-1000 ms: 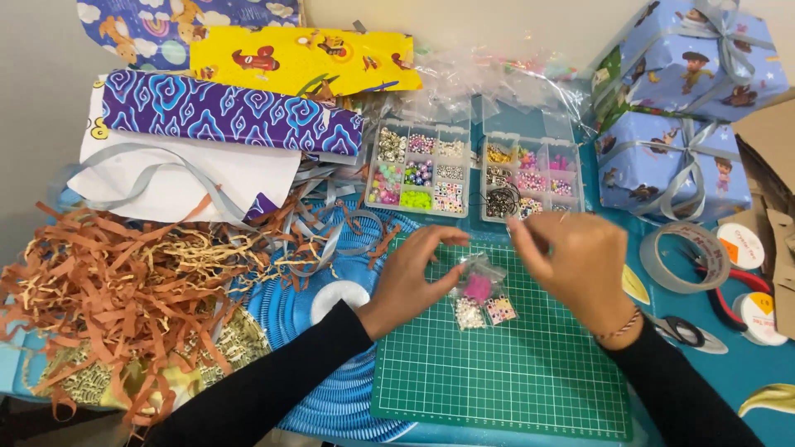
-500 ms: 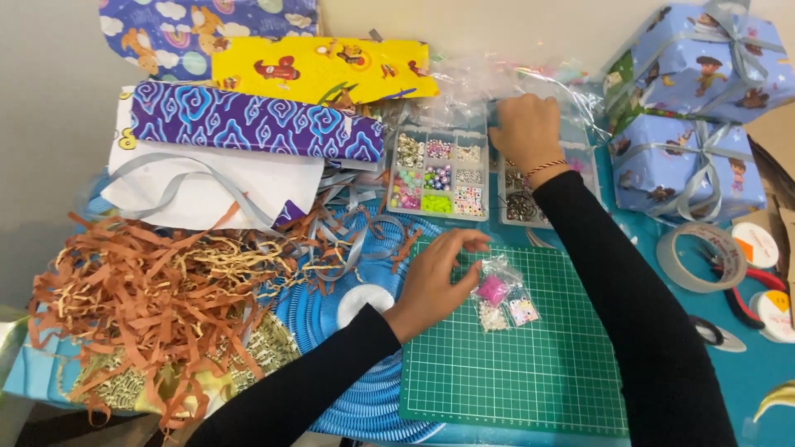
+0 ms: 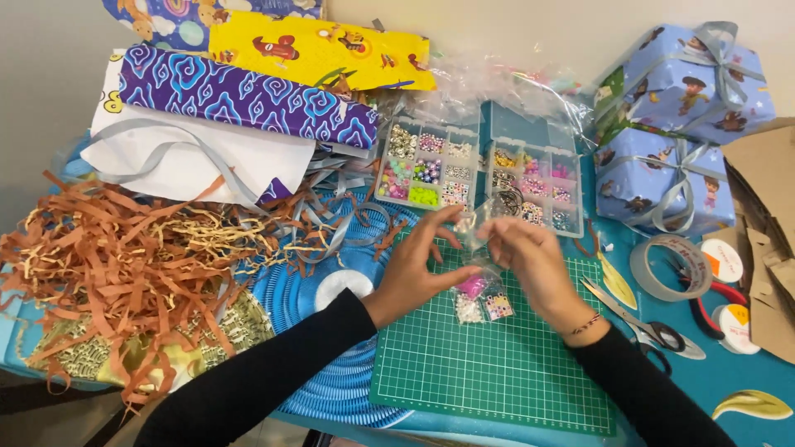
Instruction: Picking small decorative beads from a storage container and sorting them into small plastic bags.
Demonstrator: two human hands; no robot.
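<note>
Bead bags [image 3: 484, 298] on cutting mat [image 3: 497, 372]; bead boxes [image 3: 480, 174] behind

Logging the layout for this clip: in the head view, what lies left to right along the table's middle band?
Brown paper shreds → blue pleated disc → left hand → small clear bead bags → right hand → scissors → tape roll.

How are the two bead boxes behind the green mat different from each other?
The left bead box is clear with green, pink and white beads; the right bead box has a blue frame and mostly pink and dark beads. The left one lies fully in view; the right hand covers the right one's near corner. Both lie open, divided into compartments.
</note>
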